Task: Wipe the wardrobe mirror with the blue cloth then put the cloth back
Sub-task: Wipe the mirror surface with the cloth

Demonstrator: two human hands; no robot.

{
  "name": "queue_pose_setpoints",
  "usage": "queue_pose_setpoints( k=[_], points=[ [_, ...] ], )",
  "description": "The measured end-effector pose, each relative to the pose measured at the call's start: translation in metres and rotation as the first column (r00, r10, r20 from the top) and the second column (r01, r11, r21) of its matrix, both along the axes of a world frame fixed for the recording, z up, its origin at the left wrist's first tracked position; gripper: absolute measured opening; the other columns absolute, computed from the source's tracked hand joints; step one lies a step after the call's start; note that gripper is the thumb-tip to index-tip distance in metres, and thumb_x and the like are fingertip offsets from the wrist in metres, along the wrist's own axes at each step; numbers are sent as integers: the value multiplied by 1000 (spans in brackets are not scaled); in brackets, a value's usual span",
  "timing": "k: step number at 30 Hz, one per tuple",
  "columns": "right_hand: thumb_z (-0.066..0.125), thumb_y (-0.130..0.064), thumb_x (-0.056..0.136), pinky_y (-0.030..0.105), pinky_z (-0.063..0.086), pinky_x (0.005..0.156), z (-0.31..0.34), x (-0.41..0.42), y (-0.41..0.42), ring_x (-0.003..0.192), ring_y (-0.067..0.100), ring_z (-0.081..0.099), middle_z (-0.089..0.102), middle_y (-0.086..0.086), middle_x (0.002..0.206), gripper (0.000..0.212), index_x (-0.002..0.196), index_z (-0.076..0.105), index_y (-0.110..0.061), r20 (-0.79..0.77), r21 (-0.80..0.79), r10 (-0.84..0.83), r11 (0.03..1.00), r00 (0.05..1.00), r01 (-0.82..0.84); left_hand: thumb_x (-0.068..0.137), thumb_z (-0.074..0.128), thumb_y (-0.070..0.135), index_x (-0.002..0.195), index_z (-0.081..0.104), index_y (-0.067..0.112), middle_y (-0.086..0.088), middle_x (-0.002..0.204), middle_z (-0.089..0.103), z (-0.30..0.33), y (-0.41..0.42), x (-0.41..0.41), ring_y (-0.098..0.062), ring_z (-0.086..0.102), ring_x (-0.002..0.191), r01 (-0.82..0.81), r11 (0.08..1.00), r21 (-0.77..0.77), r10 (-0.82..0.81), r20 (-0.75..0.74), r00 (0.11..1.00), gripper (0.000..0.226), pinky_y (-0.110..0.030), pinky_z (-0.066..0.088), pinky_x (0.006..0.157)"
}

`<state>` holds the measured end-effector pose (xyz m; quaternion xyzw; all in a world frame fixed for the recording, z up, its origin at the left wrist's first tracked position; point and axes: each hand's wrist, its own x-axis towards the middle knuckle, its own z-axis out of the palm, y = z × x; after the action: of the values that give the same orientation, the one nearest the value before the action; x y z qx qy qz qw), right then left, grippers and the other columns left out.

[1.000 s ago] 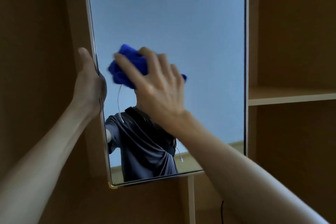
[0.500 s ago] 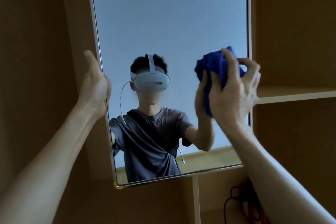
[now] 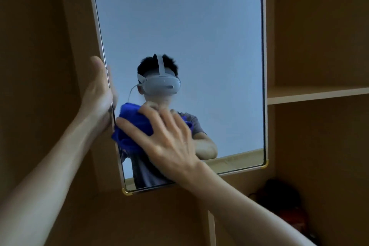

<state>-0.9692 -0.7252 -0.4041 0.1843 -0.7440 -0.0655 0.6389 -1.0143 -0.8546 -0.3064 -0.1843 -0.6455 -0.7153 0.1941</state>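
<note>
The tall wardrobe mirror (image 3: 189,26) with a thin metal frame and gold corner caps fills the middle of the head view. My left hand (image 3: 98,94) grips its left edge, fingers wrapped around the frame. My right hand (image 3: 163,136) presses the bunched blue cloth (image 3: 132,124) flat against the glass at the mirror's lower left, close to my left hand. Most of the cloth is hidden under my palm and fingers. The mirror reflects a person wearing a headset.
Brown wardrobe panels surround the mirror. A wooden shelf (image 3: 317,94) juts out at the right. A dark bag-like object with orange parts (image 3: 283,201) sits low at the right. A vertical divider (image 3: 211,227) stands below the mirror.
My right hand swept the blue cloth from the mirror's right edge down and across to the lower left. My left hand has kept its hold on the left frame.
</note>
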Motion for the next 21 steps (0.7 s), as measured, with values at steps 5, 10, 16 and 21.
queue_pose_setpoints(
  k=[5, 10, 16, 21],
  points=[
    [74, -28, 90, 45, 51, 73, 3, 19, 82, 104, 34, 58, 54, 9, 135, 58, 142, 49, -38, -86, -265, -160, 955, 983, 132, 80, 27, 77, 140, 51, 31, 2, 101, 71, -55, -9, -9, -3, 61, 107, 193, 974, -120, -203, -72, 977, 80, -39, 18, 118],
    [64, -23, 95, 51, 54, 71, -9, 42, 152, 120, 36, 52, 51, 13, 135, 49, 141, 54, -31, -129, -643, -254, 758, 959, 114, 70, 27, 89, 115, 60, 41, 2, 69, 47, -67, -5, -10, -2, 44, 60, 129, 988, -81, -135, -84, 987, 74, -16, 43, 76],
    [62, -22, 93, 48, 53, 69, -19, 23, 103, 119, 37, 51, 50, 16, 135, 47, 139, 56, -28, -165, -710, -207, 703, 964, 29, 100, 21, 59, 154, 25, 27, 28, 152, 23, -65, -7, -7, 15, 22, 122, 326, 944, 46, -325, -27, 945, 63, -13, 18, 106],
    [80, -9, 77, 42, 52, 69, -44, -1, 8, 101, 34, 59, 59, 17, 129, 64, 135, 64, -29, -117, -432, -31, 901, 993, -22, 88, -11, 66, 151, 26, -4, -17, 156, 35, -56, -15, 35, -7, 36, 140, 658, 746, 102, -654, -68, 753, 101, -23, 31, 111]
  ],
)
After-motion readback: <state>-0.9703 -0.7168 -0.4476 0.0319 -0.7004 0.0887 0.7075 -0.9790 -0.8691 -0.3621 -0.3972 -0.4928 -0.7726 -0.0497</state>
